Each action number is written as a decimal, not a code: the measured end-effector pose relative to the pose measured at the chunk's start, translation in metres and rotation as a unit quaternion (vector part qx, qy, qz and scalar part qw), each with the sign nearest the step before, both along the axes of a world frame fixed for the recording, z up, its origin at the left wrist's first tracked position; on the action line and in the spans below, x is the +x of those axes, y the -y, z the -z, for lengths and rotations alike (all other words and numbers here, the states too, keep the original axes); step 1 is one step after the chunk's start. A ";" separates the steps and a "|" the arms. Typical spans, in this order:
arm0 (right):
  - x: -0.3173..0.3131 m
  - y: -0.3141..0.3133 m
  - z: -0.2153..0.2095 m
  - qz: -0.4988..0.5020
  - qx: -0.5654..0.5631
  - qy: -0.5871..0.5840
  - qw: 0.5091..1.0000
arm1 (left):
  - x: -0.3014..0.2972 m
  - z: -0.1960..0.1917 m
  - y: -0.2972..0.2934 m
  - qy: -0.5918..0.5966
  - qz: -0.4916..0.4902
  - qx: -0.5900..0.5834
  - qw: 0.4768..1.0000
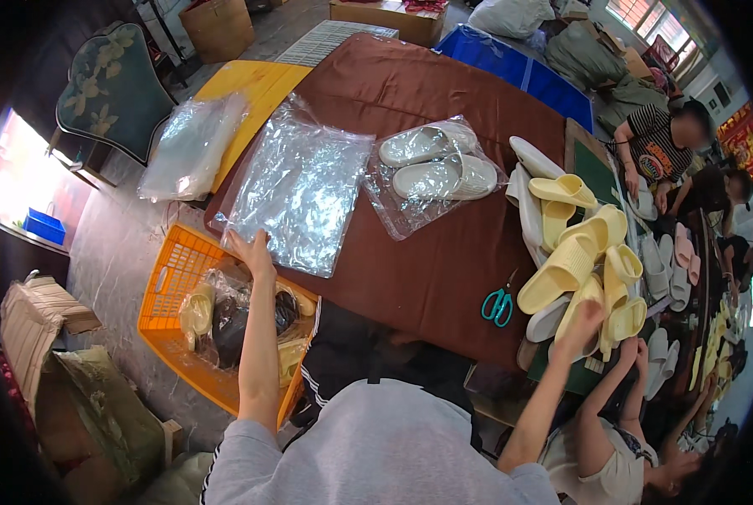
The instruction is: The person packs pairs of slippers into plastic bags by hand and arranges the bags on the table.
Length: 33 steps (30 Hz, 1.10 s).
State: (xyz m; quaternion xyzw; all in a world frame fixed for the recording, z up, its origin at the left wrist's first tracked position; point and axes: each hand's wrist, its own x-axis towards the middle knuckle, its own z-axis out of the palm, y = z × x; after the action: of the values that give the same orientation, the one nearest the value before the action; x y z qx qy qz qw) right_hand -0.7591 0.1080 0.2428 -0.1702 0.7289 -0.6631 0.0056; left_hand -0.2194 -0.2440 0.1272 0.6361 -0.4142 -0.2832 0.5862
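Note:
My left hand [254, 255] rests at the near left edge of a stack of clear plastic bags [296, 198], its fingers apart. On the right, my right hand [585, 321] grips a yellow slipper [572, 330] at the near end of a heap; the fingers are partly hidden. More yellow slippers [561, 268] and a few white slippers [524, 198] lie in that heap. Beyond the bag stack, a pair of white slippers [444, 177] sits in a clear bag. Teal-handled scissors [497, 306] lie on the brown-covered table [418, 278], left of the heap.
An orange crate [164, 282] with bagged slippers stands against the table's near left side. Another stack of clear bags [193, 143] lies on a yellow board [267, 84]. Blue bins [511, 71] stand beyond the table. Several people work along the right, one in a striped shirt [656, 139].

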 end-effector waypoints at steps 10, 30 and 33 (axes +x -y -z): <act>0.184 0.206 0.093 -0.504 0.101 0.207 0.832 | -0.027 -0.009 -0.021 0.074 0.034 0.111 0.991; 0.120 0.063 0.091 -0.359 0.211 0.049 0.908 | -0.113 0.013 -0.053 0.580 0.292 0.073 0.757; 0.100 0.025 0.067 -0.256 0.233 0.015 0.938 | -0.124 -0.005 -0.062 0.571 0.295 0.012 0.766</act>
State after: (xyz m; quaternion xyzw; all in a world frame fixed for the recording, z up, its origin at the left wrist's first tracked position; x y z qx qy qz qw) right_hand -0.6586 0.0833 0.1757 -0.3348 0.7947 -0.4531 0.2259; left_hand -0.3433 -0.1823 0.1318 0.5336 -0.8365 -0.0316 0.1208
